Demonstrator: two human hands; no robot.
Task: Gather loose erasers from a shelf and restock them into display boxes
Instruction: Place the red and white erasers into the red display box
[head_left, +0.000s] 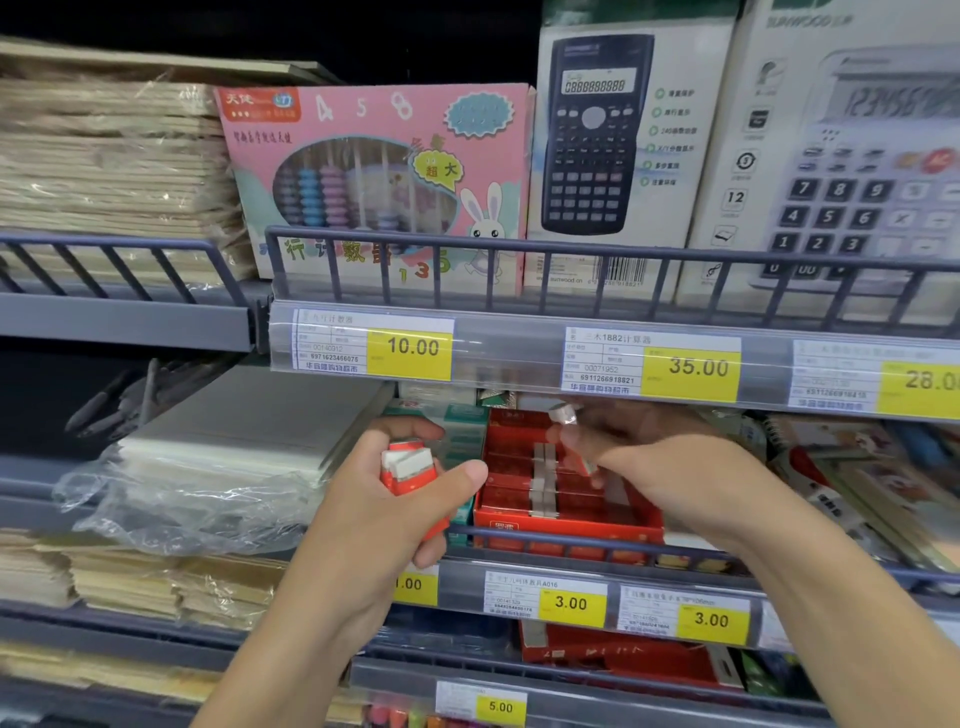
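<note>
Nearest us, our left hand (395, 499) curls its fingers and thumb round a small stack of red-and-white erasers (410, 467), held just left of the red display box (566, 519) on the middle shelf (571, 566). Inside the box, further erasers lie in rows. Our right hand (649, 462) hovers over the box interior, its fingertips pinching one eraser (584, 462); motion blur obscures the exact grip. Above, the upper shelf carries an abacus box (374, 182) and calculator boxes (613, 145).
</note>
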